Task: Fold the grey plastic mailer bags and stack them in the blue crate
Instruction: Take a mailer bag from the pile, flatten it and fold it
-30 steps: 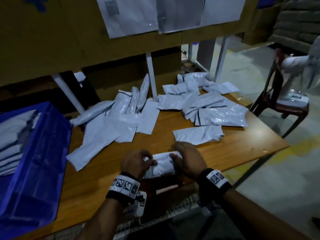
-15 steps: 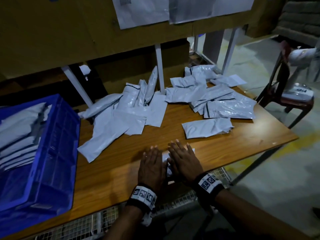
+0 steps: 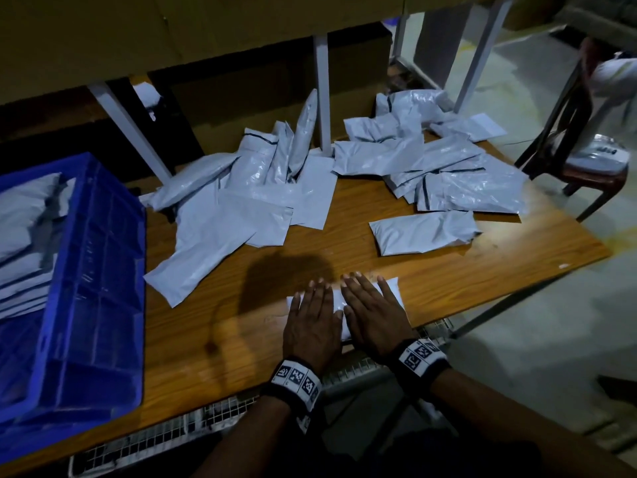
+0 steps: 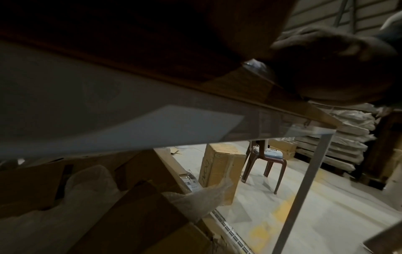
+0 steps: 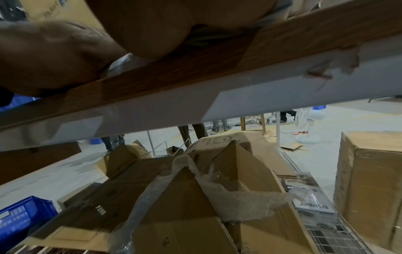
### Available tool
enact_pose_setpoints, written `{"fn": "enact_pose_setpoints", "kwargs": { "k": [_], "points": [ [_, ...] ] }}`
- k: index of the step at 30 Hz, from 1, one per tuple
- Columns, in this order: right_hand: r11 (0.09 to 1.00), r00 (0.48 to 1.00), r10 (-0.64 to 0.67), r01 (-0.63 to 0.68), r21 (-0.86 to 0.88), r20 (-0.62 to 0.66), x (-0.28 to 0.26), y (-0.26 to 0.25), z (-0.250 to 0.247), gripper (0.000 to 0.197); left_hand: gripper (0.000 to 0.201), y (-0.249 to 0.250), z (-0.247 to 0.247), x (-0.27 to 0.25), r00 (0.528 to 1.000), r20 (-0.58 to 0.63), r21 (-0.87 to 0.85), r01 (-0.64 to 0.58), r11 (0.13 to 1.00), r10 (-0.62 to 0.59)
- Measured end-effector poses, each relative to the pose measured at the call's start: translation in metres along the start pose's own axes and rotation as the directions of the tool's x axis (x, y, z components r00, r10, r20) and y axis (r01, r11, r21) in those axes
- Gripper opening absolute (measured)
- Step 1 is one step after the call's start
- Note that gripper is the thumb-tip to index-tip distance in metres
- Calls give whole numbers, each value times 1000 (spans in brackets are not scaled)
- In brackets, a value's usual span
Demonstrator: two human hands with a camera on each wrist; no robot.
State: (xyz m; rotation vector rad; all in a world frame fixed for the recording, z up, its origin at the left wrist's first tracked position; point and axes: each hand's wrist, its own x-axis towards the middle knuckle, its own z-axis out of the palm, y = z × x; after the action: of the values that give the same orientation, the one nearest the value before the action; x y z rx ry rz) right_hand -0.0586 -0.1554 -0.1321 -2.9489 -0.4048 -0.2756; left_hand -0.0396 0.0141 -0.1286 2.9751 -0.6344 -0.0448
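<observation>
Partway through: we log a stack of folded mailers in the blue crate (image 3: 100,270), many loose mailer bags (image 3: 458,188) unfolded across the desk (image 3: 206,339), and one folded bag (image 3: 393,288) at its near edge under our flat, unclenched left hand (image 3: 312,326) and right hand (image 3: 374,317)

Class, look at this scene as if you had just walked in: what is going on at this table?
A person is folding grey mailer bags at a wooden table. Both hands lie flat, side by side, the left hand and right hand pressing a folded bag at the near edge. Loose bags lie scattered further back. A blue crate to the left already holds stacked bags.
</observation>
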Motion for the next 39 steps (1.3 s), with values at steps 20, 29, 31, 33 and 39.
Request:
{"fn": "enact_pose_setpoints", "kwargs": {
  "k": [20, 29, 31, 33, 39],
  "points": [
    [981, 959, 10, -65, 185, 282, 18, 25, -42, 70, 68, -19, -45, 19, 987, 154, -115, -35, 993, 53],
    [999, 999, -25, 24, 38, 20, 42, 43, -87, 70, 74, -41, -81, 51, 973, -166, -241, -196, 950, 159],
    [999, 992, -15, 10, -41, -129, 45, 34, -90, 54, 64, -39, -90, 56, 939, -267, -185, -272, 944, 218],
    [997, 981, 13, -26, -67, -195, 42, 24, -85, 35, 59, -37, -88, 54, 936, -272, -225, -288, 931, 224],
    [999, 993, -5, 11, 51, -117, -1, 24, -46, 31, 63, -31, -56, 22, 964, -205, -427, -246, 870, 172]
  ]
}}
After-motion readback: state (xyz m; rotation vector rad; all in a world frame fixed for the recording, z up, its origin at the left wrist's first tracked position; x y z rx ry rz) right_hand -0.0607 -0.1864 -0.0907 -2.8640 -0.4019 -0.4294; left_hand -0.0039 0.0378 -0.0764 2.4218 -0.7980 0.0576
